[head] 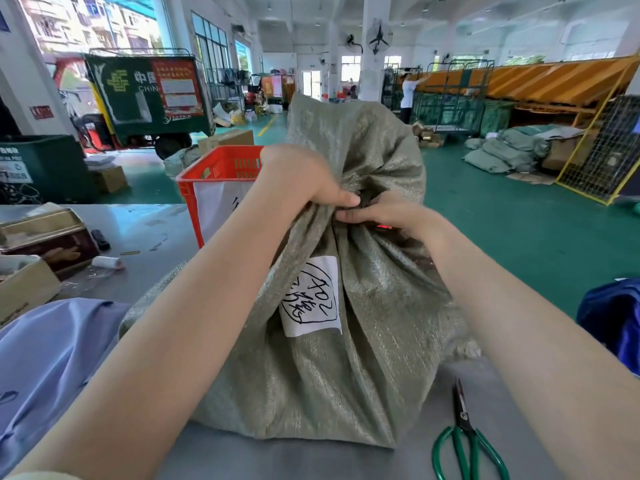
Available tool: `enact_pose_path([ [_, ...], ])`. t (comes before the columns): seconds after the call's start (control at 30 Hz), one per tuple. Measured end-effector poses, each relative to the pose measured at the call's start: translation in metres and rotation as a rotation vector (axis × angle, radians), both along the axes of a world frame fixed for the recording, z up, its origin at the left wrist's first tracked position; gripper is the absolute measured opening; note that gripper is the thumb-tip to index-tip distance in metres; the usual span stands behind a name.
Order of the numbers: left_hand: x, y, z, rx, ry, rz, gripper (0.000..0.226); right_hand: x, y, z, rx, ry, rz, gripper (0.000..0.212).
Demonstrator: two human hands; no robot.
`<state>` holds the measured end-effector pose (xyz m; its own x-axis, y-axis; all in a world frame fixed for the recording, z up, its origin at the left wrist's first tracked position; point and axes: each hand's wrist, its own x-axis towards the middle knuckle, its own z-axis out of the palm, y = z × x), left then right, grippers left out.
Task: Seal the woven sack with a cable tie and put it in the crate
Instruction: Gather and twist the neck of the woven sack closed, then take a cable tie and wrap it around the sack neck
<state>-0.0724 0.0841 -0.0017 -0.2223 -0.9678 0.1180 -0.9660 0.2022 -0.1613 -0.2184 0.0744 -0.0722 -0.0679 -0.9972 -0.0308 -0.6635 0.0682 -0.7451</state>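
A grey-green woven sack point(339, 368) stands on the grey table in front of me, a white handwritten label point(311, 294) on its side. Its neck is gathered at the top, and loose fabric rises above the gather. My left hand point(304, 181) grips the bunched neck from the left. My right hand point(384, 213) pinches the neck from the right, fingertips touching a dark band point(363, 199) there that looks like a cable tie. A small red piece point(384, 226) shows under the right hand. The red plastic crate point(221, 174) stands behind the sack to the left.
Green-handled scissors point(464, 441) lie on the table at the front right. A tin box point(45, 237), a cardboard box point(24, 289) and a small white roll point(107, 262) sit at the left. Blue cloth point(45, 358) lies at the near left. Carts, sacks and a person stand far behind.
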Motion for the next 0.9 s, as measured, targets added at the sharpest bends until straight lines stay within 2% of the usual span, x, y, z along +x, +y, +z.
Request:
enact_pose_path([
  [0.1,-0.020,0.010,-0.005,-0.193,0.133,-0.107,0.047,-0.015,0.007,0.003,-0.046,-0.149,0.008,0.019],
  [0.17,-0.034,0.016,-0.011,-0.224,0.291,-0.159,0.031,-0.026,0.008,0.002,-0.061,-0.273,-0.054,0.010],
  [0.27,-0.059,0.022,-0.020,-0.168,0.426,-0.256,0.029,-0.044,0.019,0.003,-0.014,-0.386,-0.130,0.011],
  [0.37,-0.090,0.023,-0.033,-0.025,0.515,-0.380,0.035,-0.064,0.036,0.004,-0.075,-0.415,-0.199,0.015],
  [0.5,-0.134,0.035,-0.057,0.098,0.497,-0.470,0.032,-0.101,0.055,-0.006,-0.099,-0.416,-0.385,0.019],
  [0.6,-0.169,0.052,-0.073,0.313,0.501,-0.523,0.029,-0.128,0.073,-0.023,-0.052,-0.397,-0.467,0.009],
  [0.67,-0.191,0.061,-0.084,0.444,0.510,-0.540,0.028,-0.143,0.085,-0.035,-0.028,-0.393,-0.531,0.013],
  [0.73,-0.207,0.065,-0.096,0.512,0.511,-0.537,0.028,-0.154,0.093,-0.046,-0.001,-0.390,-0.587,0.020],
  [0.9,-0.241,0.067,-0.134,0.598,0.445,-0.512,0.027,-0.184,0.119,-0.078,0.057,-0.415,-0.620,0.017],
])
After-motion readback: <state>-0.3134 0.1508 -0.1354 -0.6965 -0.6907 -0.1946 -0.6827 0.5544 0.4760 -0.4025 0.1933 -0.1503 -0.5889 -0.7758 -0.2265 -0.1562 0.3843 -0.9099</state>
